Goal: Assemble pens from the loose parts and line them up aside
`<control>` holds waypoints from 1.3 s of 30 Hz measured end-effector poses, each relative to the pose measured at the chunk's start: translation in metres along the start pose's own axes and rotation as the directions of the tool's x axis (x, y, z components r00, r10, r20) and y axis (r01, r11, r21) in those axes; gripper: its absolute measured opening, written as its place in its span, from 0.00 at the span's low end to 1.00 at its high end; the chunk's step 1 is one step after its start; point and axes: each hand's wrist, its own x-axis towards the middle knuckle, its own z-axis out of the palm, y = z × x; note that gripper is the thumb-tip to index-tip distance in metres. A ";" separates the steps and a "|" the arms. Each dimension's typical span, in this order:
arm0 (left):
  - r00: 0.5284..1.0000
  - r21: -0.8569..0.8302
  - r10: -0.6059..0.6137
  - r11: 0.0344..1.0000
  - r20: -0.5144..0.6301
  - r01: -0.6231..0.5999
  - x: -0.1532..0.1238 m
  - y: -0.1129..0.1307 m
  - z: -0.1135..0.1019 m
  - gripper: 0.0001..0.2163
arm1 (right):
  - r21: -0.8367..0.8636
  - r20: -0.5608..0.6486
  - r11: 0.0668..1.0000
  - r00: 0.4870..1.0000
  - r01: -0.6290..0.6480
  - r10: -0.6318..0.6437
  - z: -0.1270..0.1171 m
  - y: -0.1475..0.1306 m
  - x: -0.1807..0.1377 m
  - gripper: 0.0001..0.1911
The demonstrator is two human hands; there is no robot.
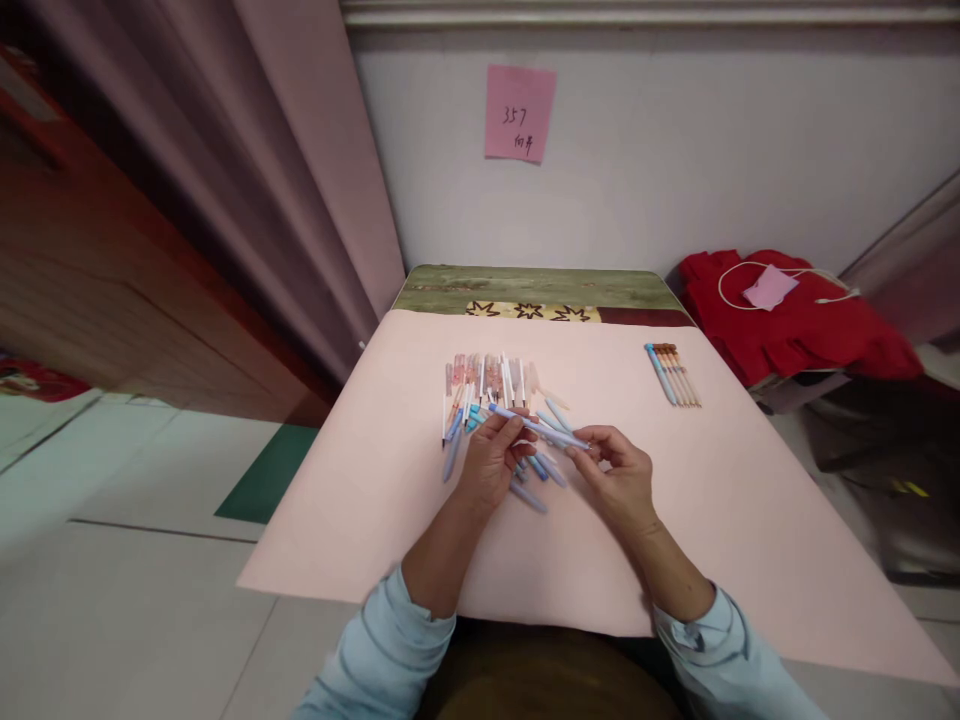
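Both of my hands hold one light blue pen [538, 427] crosswise above the pink table cover [735, 500]. My left hand [491, 462] pinches its left end with curled fingers. My right hand [616, 476] pinches its right end. Under and behind the hands lies a loose heap of pens [491, 385], some clear with orange and white parts, some light blue. A few light blue pens [534, 480] lie between my wrists. A neat row of several pens [673, 374] lies apart at the far right of the cover.
A pink sticky note [519, 113] hangs on the wall behind. A red cloth [787, 320] with a white cable and a pink slip lies to the right of the table. A curtain [300, 180] hangs at the left. Floor tiles show at the left.
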 end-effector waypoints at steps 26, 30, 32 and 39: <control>0.999 0.125 0.032 0.992 -0.031 -0.028 -0.002 0.002 0.001 0.13 | 0.022 0.071 0.999 0.997 -0.033 0.031 0.003 -0.003 -0.001 0.16; 0.999 0.171 0.050 0.984 -0.021 -0.045 -0.004 0.002 0.003 0.14 | -0.027 0.075 0.999 0.997 -0.031 0.033 0.001 -0.002 -0.002 0.09; 0.998 0.188 0.056 0.981 -0.006 -0.054 -0.005 0.001 0.003 0.14 | -0.031 0.101 0.999 0.994 -0.044 0.047 -0.001 -0.002 -0.001 0.10; 0.998 0.201 0.055 0.978 -0.002 -0.053 -0.004 0.001 0.001 0.15 | 0.045 0.141 0.995 0.987 -0.084 0.077 -0.001 -0.002 0.000 0.13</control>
